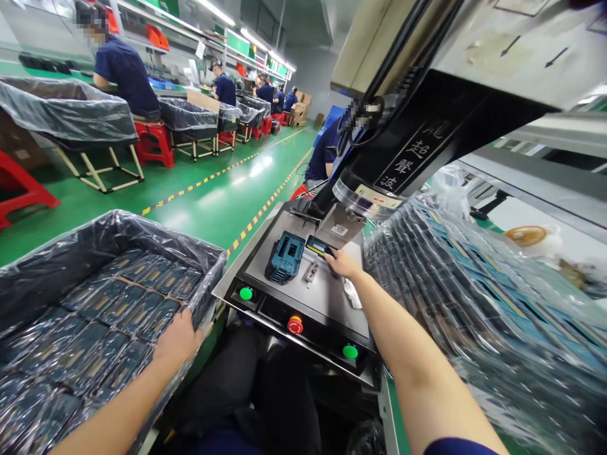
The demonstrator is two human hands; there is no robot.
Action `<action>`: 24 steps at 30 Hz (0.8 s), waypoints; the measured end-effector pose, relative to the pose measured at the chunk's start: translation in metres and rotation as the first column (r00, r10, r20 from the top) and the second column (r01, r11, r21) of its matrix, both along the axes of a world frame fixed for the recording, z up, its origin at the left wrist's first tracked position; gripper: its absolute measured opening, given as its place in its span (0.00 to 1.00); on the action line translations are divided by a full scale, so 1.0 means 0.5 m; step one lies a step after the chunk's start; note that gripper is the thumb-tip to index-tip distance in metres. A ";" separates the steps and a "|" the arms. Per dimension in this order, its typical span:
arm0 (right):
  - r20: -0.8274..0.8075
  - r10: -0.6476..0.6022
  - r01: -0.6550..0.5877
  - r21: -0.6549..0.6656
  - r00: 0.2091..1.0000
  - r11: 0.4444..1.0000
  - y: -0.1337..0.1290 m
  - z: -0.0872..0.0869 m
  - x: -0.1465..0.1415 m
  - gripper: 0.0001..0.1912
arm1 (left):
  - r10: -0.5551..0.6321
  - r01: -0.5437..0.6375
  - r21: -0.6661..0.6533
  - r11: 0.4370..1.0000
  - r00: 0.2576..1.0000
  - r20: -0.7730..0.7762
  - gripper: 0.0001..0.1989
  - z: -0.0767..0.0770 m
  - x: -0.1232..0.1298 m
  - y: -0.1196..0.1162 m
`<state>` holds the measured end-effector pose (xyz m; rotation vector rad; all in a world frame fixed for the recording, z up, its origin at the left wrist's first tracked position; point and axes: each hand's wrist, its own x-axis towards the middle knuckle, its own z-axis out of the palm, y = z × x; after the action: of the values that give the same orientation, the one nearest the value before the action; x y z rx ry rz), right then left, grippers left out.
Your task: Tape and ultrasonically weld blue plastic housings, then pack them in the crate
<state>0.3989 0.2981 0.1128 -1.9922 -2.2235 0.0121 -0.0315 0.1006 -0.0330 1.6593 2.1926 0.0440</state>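
Here, the right hand's fingers (332,254) are resting together on a dark part (318,246), though whether they are clamping it is unclear. The part is lying on a steel plate (327,297), just beside a blue casing (284,256). The left hand (177,338) is covering a lined crate's rim (208,256), its fingers hidden, near stacked parts (123,309).
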 end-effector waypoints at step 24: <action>-0.282 0.113 -0.088 0.099 0.953 0.991 -0.445 -0.028 -0.028 0.14 | -0.015 0.017 0.057 0.998 0.999 -0.047 0.29 -0.035 -0.015 0.005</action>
<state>0.3848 0.0758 0.0988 -1.7074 -2.0983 0.2019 -0.0392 0.1031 -0.0504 1.7249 2.2312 0.0652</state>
